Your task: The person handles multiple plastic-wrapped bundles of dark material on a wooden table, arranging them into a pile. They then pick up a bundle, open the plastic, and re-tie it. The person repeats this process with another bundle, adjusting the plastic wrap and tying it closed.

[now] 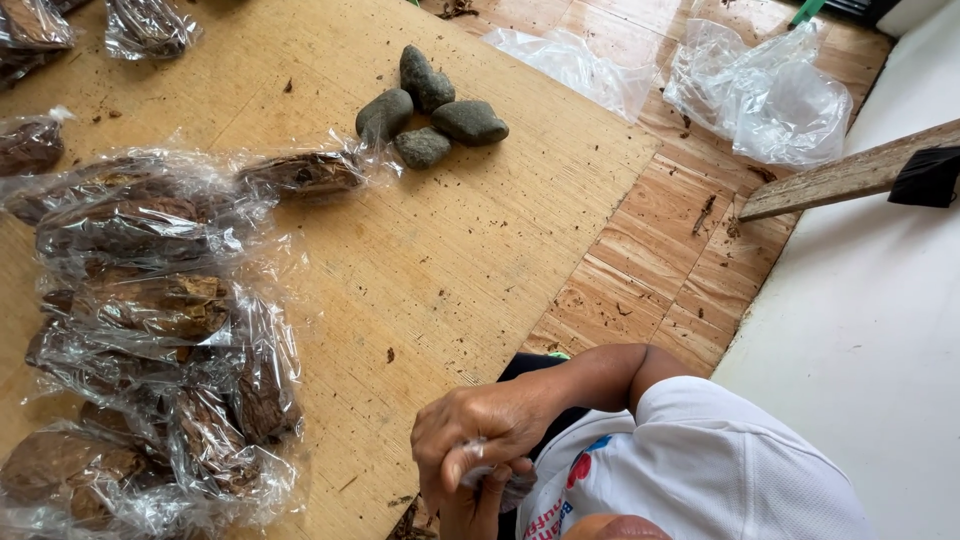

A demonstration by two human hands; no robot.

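At the wooden board's (420, 260) near edge, both hands are gripping a small crumpled clear plastic bag (492, 478), right hand (485, 425) pinching above, left hand (478, 505) below; bagged brown leaves (150, 320) are lying leftward.

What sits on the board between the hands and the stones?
Head view: bare board with a few brown crumbs lies between the hands and the stones.

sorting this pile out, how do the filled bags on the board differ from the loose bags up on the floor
The filled bags hold brown dried leaf and lie packed together on the plywood board; the loose bags look empty, crumpled and puffed, apart on the tiled floor. Both kinds are clear plastic.
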